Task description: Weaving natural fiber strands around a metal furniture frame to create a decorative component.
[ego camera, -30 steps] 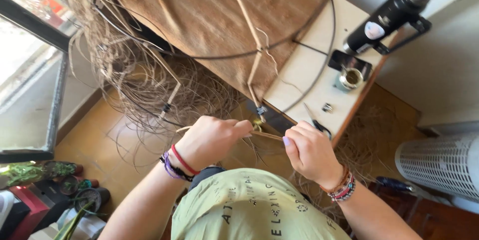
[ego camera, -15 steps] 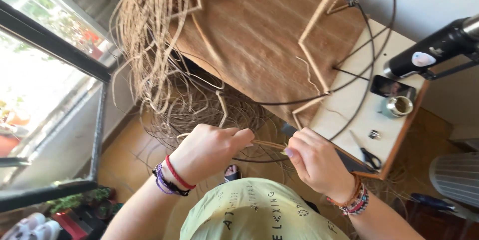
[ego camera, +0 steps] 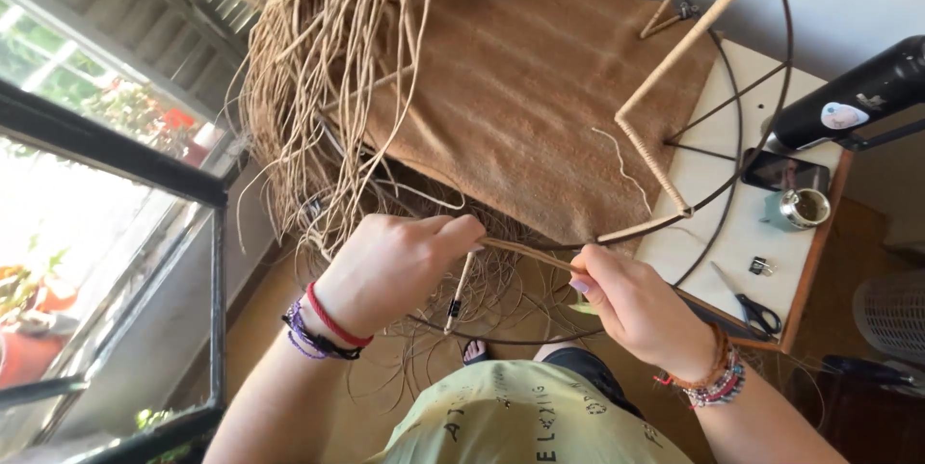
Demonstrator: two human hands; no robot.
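From the head camera, looking down, the left hand [ego camera: 390, 266] and the right hand [ego camera: 636, 305] are close together over a big dark wire ring [ego camera: 732, 151]. Between them runs a thin tan reed strip [ego camera: 525, 252]. It lies almost flat, going across from one hand to the other. The left hand's fingers [ego camera: 462, 230] are pinched shut on one end of it. The right hand's fingers [ego camera: 588, 281] are curled tight on the other end. Both hands are about as near to the strip as each other. A short stick [ego camera: 459, 289] with a small black clip hangs down just under the left fingers.

A big bunch of loose reeds [ego camera: 318, 88] hangs to the left, over a brown cloth [ego camera: 540, 88]. On the right is a small white table [ego camera: 742, 233]. On it lie scissors [ego camera: 747, 302] with black handles, a small metal cup [ego camera: 802, 206] and a dark flat phone [ego camera: 785, 172]. A black bottle [ego camera: 848, 98] with a pale round sticker on its side lies past the table's top edge. A white fan [ego camera: 891, 315] stands at the far right.
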